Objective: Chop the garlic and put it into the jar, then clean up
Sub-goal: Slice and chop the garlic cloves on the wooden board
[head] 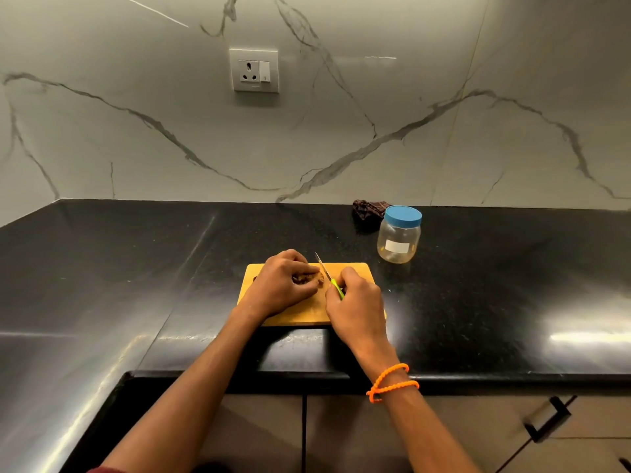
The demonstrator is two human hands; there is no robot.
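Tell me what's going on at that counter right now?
A person is chopping garlic on a wooden cutting board. The left hand holds the garlic down, fingers curled over it, while the right hand grips a green-handled knife, blade angled across the board beside the garlic. The plastic jar stands behind the board with its blue lid on, holding no garlic yet. A dark cloth lies behind it.

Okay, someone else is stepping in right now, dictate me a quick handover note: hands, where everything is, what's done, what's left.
Left hand: holds the garlic down on the cutting board.
Right hand: grip on the green-handled knife, blade beside the garlic.
Jar: behind the board to the right, blue lid on, looks empty. Dark cloth behind it.
Done: chopping under way at most.
Left: finish chopping, open jar, fill it, clean up.
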